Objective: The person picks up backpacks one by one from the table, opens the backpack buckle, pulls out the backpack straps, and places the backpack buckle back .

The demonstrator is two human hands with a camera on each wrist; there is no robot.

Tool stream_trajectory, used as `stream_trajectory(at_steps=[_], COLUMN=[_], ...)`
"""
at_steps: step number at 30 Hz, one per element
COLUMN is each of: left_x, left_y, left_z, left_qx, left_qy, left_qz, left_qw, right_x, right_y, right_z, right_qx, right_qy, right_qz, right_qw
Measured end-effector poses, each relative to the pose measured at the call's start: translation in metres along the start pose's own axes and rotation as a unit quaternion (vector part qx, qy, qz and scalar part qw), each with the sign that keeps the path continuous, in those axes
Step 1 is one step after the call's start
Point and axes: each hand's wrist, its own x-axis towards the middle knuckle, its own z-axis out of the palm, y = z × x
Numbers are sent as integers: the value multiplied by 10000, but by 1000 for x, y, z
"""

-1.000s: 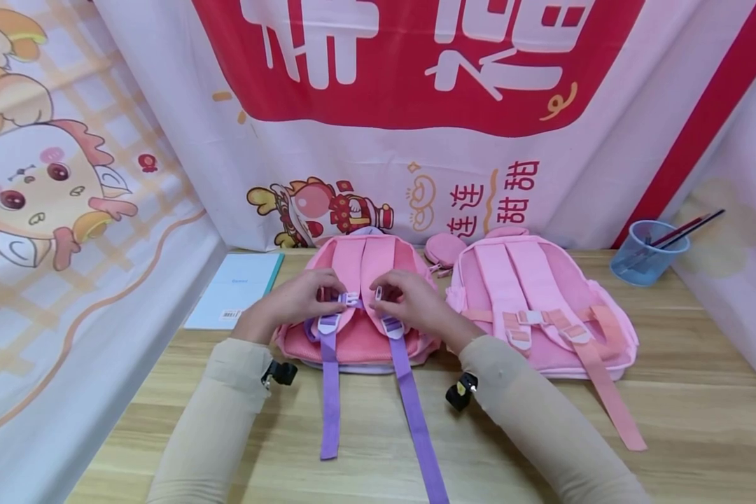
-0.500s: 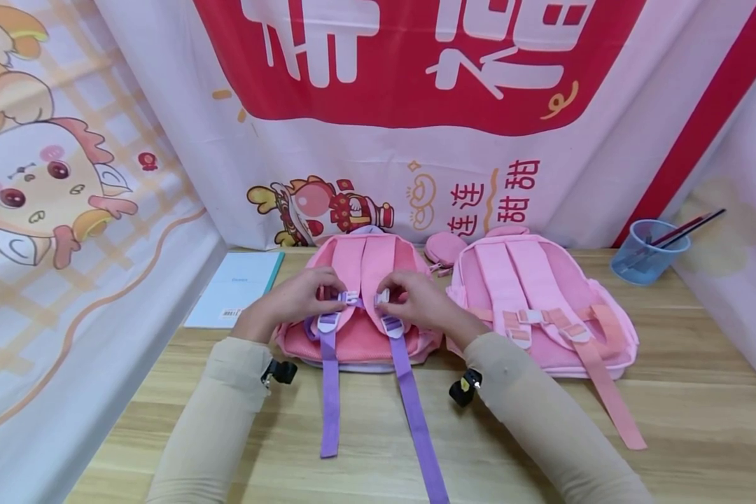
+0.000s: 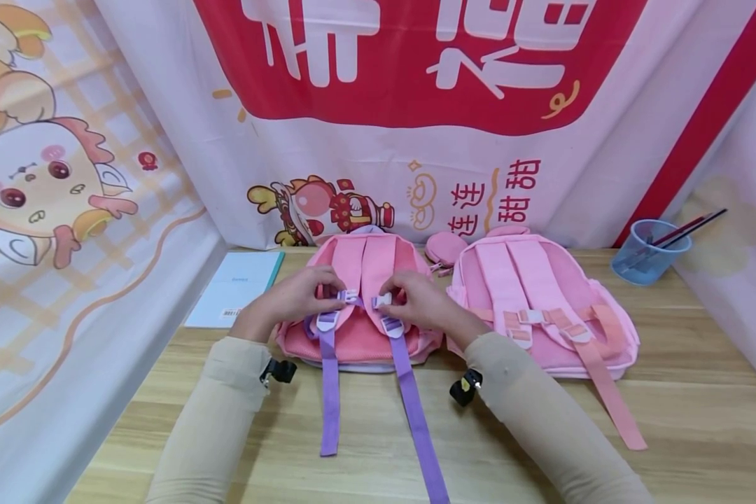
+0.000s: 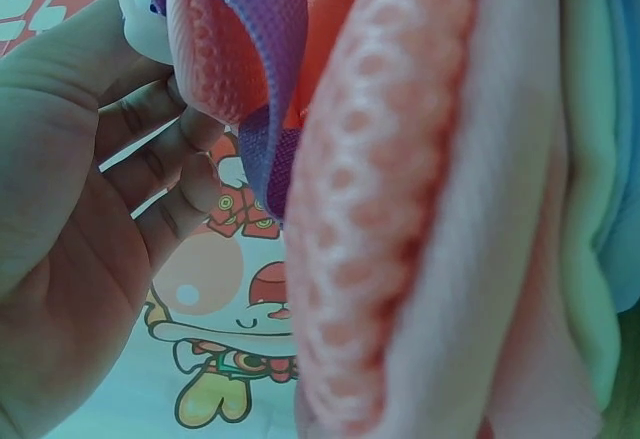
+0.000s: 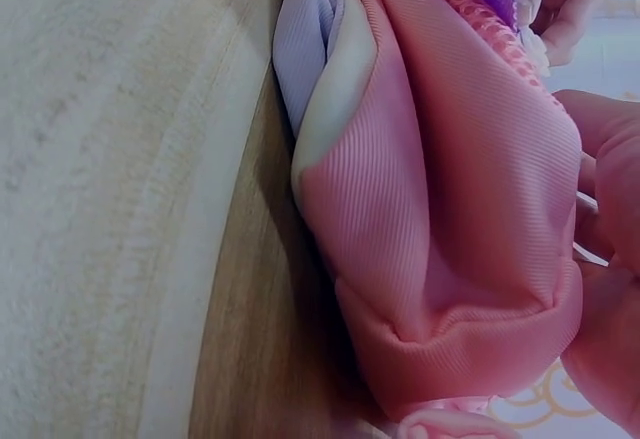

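A pink backpack [image 3: 360,350] with purple webbing lies back-side up on the table, its two shoulder straps facing me. My left hand [image 3: 295,297] pinches the pronged white buckle half [image 3: 349,297] on the left strap. Opposite it, my right hand [image 3: 423,299] pinches the other white buckle half [image 3: 383,301] on the right strap. A small gap separates the two halves. In the left wrist view, purple webbing [image 4: 245,9] loops beside the curled fingers. The right wrist view shows the pink side pocket [image 5: 450,339] near my right hand; the buckle there is mostly hidden.
A second pink backpack [image 3: 548,280] with its strap buckle [image 3: 532,317] fastened lies to the right. Between the bags is a round pink pouch [image 3: 445,249]. A light-blue notebook [image 3: 233,290] lies left; a blue pen cup [image 3: 645,262] stands right. Purple strap tails [image 3: 416,420] hang forward.
My right hand has turned its buckle half from upright to lying level, facing the left half. It shifted slightly right. My left hand has barely moved.
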Motion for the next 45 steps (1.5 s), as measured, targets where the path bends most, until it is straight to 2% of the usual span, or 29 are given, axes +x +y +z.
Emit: stream_trajectory(at_steps=[16,32,45], left_x=[-2,-6,-5], left_y=[-3,0,2], left_z=[-1,-3,-5], left_qx=[-47,50,-22], left_qy=[47,146,241], left_qz=[62,60,122], left_qw=[10000,9999,9996], right_x=[2,3,13], right_y=[4,2,-15], right_z=[7,7,12], right_qx=[-462,-364,-348], right_qy=[9,-17,106], right_qz=[-408,-381,-525], right_qw=[9981,9986,9980])
